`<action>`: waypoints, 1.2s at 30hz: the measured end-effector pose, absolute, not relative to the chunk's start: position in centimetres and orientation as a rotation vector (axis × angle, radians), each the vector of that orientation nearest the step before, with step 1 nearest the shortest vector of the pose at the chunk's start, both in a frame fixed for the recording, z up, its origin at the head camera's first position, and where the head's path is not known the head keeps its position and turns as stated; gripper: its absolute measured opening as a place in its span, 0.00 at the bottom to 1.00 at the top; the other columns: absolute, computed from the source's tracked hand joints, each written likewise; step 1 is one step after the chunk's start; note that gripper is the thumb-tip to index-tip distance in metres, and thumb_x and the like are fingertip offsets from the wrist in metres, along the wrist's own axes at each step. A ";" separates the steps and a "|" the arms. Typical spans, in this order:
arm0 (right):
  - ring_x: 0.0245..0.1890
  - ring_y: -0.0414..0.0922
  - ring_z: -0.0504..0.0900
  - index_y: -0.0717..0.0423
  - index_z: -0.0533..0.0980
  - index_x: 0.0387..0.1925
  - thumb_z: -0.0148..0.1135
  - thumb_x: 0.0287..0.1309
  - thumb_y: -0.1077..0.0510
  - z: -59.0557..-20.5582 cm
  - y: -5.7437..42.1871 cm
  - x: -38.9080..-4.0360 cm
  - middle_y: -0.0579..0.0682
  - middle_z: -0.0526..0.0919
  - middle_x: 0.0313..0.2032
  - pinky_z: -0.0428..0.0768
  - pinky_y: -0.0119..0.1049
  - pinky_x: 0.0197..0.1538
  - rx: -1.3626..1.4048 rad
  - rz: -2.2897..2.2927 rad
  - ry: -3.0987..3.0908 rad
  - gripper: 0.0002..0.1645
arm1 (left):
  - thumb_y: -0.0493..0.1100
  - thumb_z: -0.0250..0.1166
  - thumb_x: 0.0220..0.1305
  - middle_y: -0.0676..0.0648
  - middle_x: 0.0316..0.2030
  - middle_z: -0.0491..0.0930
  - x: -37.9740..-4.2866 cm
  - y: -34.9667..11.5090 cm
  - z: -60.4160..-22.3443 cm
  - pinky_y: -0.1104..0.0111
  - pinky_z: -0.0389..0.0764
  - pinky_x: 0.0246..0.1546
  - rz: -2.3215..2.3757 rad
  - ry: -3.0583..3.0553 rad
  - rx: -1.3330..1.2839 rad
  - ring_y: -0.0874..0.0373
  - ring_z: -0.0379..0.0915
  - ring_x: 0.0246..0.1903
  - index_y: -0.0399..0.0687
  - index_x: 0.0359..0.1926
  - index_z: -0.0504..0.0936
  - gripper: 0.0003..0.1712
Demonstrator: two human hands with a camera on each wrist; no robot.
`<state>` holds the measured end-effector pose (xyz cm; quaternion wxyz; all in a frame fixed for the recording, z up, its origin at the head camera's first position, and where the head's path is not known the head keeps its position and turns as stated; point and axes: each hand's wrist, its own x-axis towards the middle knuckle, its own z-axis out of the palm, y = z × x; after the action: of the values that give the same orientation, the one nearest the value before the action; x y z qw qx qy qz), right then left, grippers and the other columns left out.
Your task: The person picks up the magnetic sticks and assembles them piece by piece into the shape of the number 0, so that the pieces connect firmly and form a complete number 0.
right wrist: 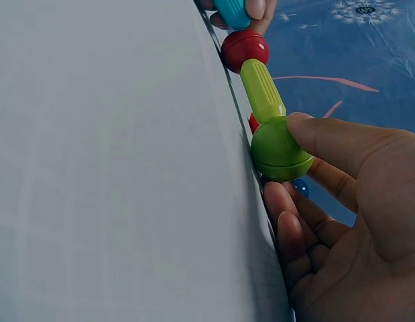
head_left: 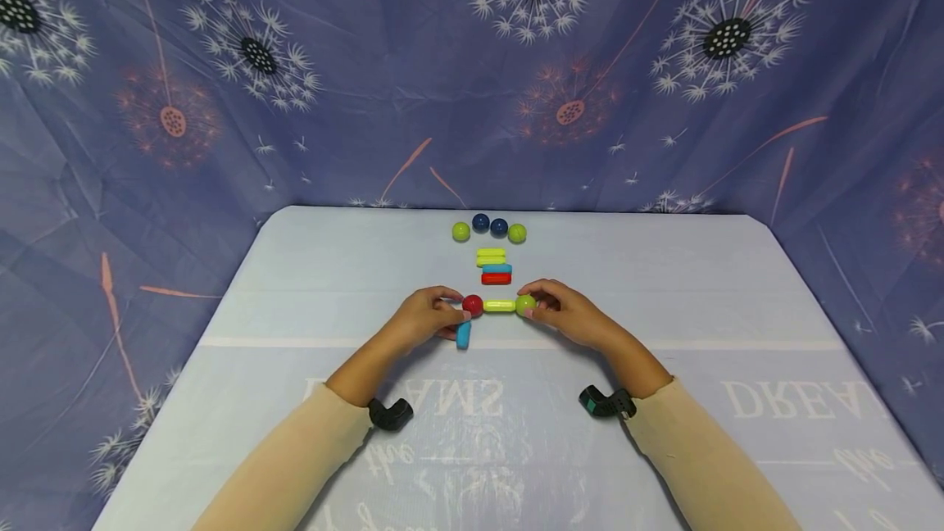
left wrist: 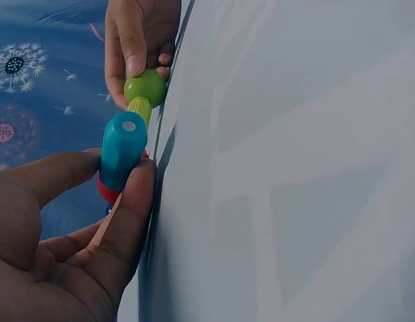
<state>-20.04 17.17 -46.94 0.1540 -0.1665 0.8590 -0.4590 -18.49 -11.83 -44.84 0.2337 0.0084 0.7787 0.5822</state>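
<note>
A red ball [head_left: 473, 306], a yellow-green ribbed rod [head_left: 500, 306] and a green ball [head_left: 525, 305] are joined in a line above the white table. From the red ball, a short blue rod [head_left: 463, 335] points toward the person; its end with a pale round dot faces the left wrist view. My left hand [head_left: 429, 314] pinches the red ball and blue rod where they meet. At the other end, my right hand [head_left: 566, 311] grips the green ball between thumb and fingers. The right wrist view shows the green ball [right wrist: 281, 149] resting against the fingertips.
Beyond the hands lie a red rod [head_left: 496, 279], a blue rod [head_left: 497, 269] and two yellow rods [head_left: 490, 257]. Farther back are two dark blue balls [head_left: 481, 223] between two green balls [head_left: 460, 231]. A patterned curtain [head_left: 457, 105] hangs behind the table [head_left: 627, 269].
</note>
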 end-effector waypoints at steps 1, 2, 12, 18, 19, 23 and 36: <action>0.45 0.46 0.74 0.44 0.78 0.59 0.65 0.67 0.52 -47.0 17.2 -20.1 0.49 0.79 0.48 0.74 0.39 0.49 -0.476 -1.316 2.462 0.20 | 0.37 0.70 0.64 0.42 0.36 0.86 -18.5 -11.7 -44.8 0.64 0.88 0.37 1.589 2.144 0.024 0.60 0.83 0.30 0.35 0.62 0.76 0.27; 0.45 0.46 0.74 0.44 0.78 0.59 0.65 0.67 0.52 -47.0 17.2 -20.1 0.50 0.79 0.48 0.74 0.39 0.49 -0.476 -1.319 2.462 0.20 | 0.38 0.70 0.64 0.43 0.35 0.85 -18.5 -11.6 -44.8 0.64 0.88 0.37 1.578 2.150 0.023 0.60 0.83 0.29 0.35 0.62 0.76 0.26; 0.45 0.47 0.73 0.44 0.77 0.59 0.65 0.67 0.51 -47.1 17.1 -20.1 0.49 0.79 0.49 0.74 0.39 0.49 -0.477 -1.313 2.465 0.20 | 0.38 0.70 0.64 0.43 0.35 0.83 -18.6 -11.0 -45.2 0.64 0.88 0.36 1.579 2.149 0.014 0.60 0.84 0.28 0.38 0.63 0.74 0.28; 0.45 0.47 0.73 0.45 0.77 0.59 0.65 0.67 0.52 -47.1 17.1 -20.1 0.49 0.79 0.49 0.74 0.39 0.49 -0.487 -1.321 2.460 0.20 | 0.38 0.69 0.65 0.43 0.36 0.81 -18.4 -10.7 -45.4 0.64 0.88 0.35 1.620 2.134 0.008 0.59 0.82 0.29 0.43 0.66 0.74 0.30; 0.45 0.47 0.73 0.45 0.77 0.59 0.65 0.67 0.52 -47.1 17.1 -20.1 0.49 0.79 0.49 0.74 0.39 0.49 -0.488 -1.321 2.460 0.20 | 0.38 0.69 0.65 0.43 0.37 0.80 -18.4 -10.7 -45.5 0.64 0.88 0.35 1.629 2.131 0.008 0.58 0.82 0.30 0.45 0.67 0.74 0.30; 0.45 0.47 0.73 0.46 0.77 0.59 0.65 0.68 0.52 -47.1 17.2 -20.1 0.49 0.78 0.49 0.74 0.38 0.49 -0.490 -1.326 2.458 0.20 | 0.39 0.68 0.67 0.43 0.39 0.77 -18.5 -10.6 -45.9 0.65 0.88 0.36 1.655 2.135 0.006 0.58 0.81 0.31 0.47 0.66 0.76 0.27; 0.45 0.47 0.73 0.46 0.78 0.60 0.65 0.68 0.52 -47.1 17.3 -20.1 0.50 0.77 0.49 0.74 0.38 0.48 -0.483 -1.337 2.454 0.20 | 0.39 0.66 0.69 0.35 0.56 0.78 -18.5 -10.8 -46.7 0.62 0.88 0.37 1.760 2.114 0.041 0.60 0.82 0.28 0.39 0.62 0.78 0.23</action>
<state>-20.06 17.29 -47.07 0.1522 -0.1685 0.8551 -0.4661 -18.54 -10.80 -46.67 0.1938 0.0148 0.7539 0.6276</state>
